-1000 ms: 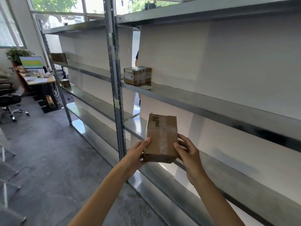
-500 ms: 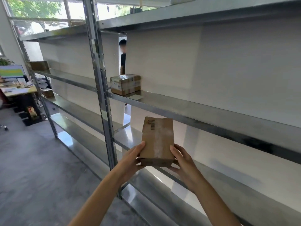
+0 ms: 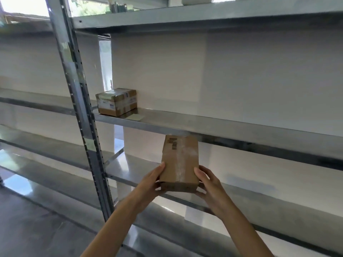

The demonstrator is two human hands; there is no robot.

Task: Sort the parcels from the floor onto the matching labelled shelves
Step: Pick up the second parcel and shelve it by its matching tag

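Landmark: the grey metal upright post (image 3: 81, 115) of the shelving, which runs from the top edge down to the floor left of centre.
Held parcel: a plain brown cardboard parcel (image 3: 179, 162) is in the air to the right of the post, held in front of the rack with its long side running away from the camera; its far end overlaps the front edge of the middle shelf (image 3: 222, 127) and it touches no shelf that can be seen.
Parcel markings: a barcode is printed near the far left corner of its top face, and a strip of clear tape runs along the middle.
Left hand: the left hand (image 3: 151, 182) clasps the near left corner of the held parcel, thumb on the top face, fingers under the bottom.
Right hand: the right hand (image 3: 208, 184) clasps the near right corner the same way, thumb on top, fingers curled beneath.
Shelved box: a second, taped cardboard box (image 3: 117, 101) sits on the middle shelf just to the right of the post, upright, with white labels on its near face.
Paper slip: a pale slip of paper (image 3: 134, 117) lies flat on the middle shelf just in front of that box, on the side away from the post.
Lower shelf: the lower shelf (image 3: 130, 169) runs right from the post beneath the held parcel.
Top shelf: the top shelf (image 3: 185, 17) meets the post near the top edge.
Shelf labels: small pale stickers show on the post, too blurred to read.
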